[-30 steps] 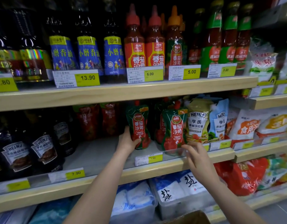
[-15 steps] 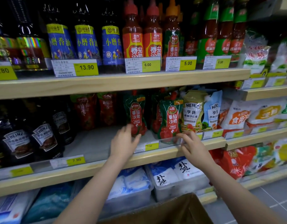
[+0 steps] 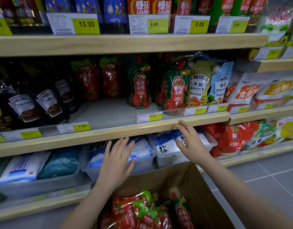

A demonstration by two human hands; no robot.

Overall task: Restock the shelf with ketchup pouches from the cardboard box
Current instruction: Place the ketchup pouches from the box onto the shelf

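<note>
Both your left hand [image 3: 116, 162] and right hand [image 3: 191, 142] hover empty, fingers spread, in front of the shelf [image 3: 109, 133]. The ketchup pouches [image 3: 142, 210] lie heaped in the cardboard box [image 3: 197, 187] near you. They look soft, squashy and slick; pinch one near its stiffer spout end.

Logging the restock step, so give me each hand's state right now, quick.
Left hand: open, fingers straight and spread, holding nothing.
Right hand: open, fingers extended, holding nothing, just below the shelf edge.
</note>
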